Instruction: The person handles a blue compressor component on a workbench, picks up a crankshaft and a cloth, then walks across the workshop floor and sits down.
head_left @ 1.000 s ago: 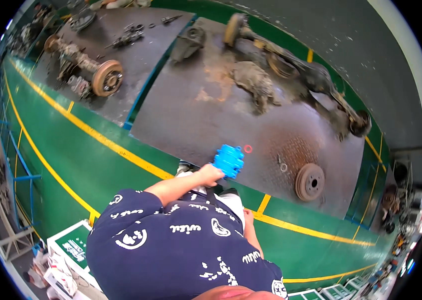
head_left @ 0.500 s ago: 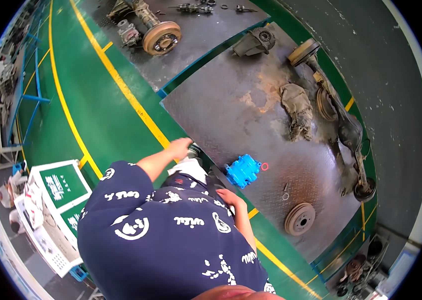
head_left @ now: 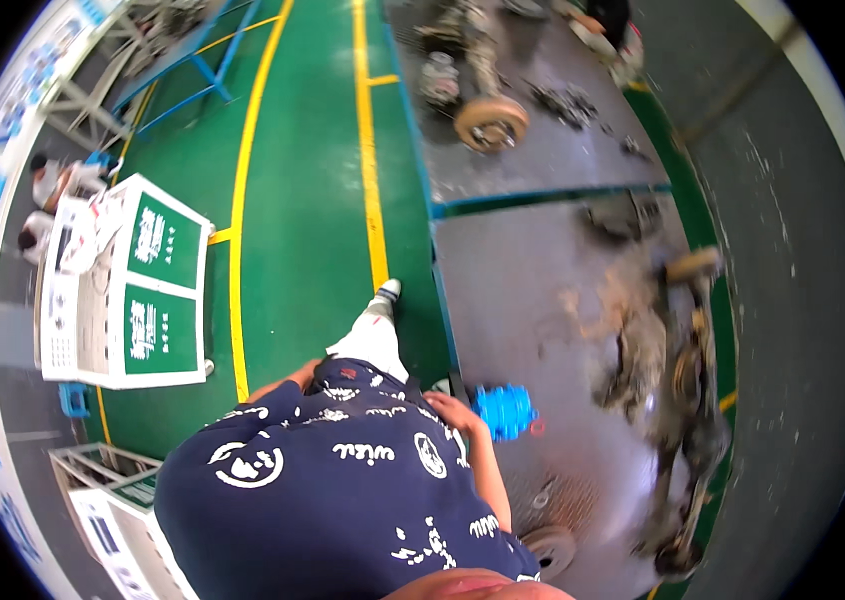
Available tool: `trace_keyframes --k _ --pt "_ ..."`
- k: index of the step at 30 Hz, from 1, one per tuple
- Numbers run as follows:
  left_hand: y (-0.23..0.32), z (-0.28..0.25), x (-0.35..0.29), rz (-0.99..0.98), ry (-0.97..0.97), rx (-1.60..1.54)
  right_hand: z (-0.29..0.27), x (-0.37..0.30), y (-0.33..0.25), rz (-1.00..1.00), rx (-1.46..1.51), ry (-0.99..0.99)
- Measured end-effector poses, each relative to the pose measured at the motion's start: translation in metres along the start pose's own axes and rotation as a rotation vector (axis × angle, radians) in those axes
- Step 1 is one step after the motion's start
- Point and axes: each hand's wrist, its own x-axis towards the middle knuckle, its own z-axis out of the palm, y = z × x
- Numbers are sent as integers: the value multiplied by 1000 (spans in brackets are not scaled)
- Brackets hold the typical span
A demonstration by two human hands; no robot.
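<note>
At my left hip, my left hand (head_left: 307, 374) is mostly hidden by the dark printed shirt; its fingers do not show. My right hand (head_left: 451, 408) lies against my waist at the bench edge, fingers loosely stretched, with nothing visible in it. Right beside it, a blue ribbed metal housing (head_left: 505, 412) sits on the steel-topped bench (head_left: 503, 290). A small red ring (head_left: 539, 427) lies at the housing's right side. Nearer to me, a round brake drum (head_left: 551, 550) is partly covered by my shirt.
A greasy axle (head_left: 705, 440) runs along the bench's far right side, blurred. A second bench (head_left: 453, 165) ahead carries a hub with a drum (head_left: 492, 124). Left of the green walkway (head_left: 313, 200) stands a white cabinet (head_left: 168, 285). People are at the far left and top right.
My left hand has drawn back from the bench edge to my hip. The view has turned left, so the benches now appear farther right. My right hand remains at my waist.
</note>
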Motion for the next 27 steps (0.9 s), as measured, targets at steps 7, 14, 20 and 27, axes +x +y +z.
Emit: trace_keyframes --k 7,14,20,27 --pt "-41 2 33 -76 -47 -303 -9 54 -66 303 129 -118" --pt "-47 -104 125 12 -4 -123 11 181 -182 99 69 -359" --pt "-13 -218 128 -62 259 -1111 24 251 -283 333 7 -396" --pt "-203 -120 -45 -71 88 105 15 360 -303 255 -281 -282"
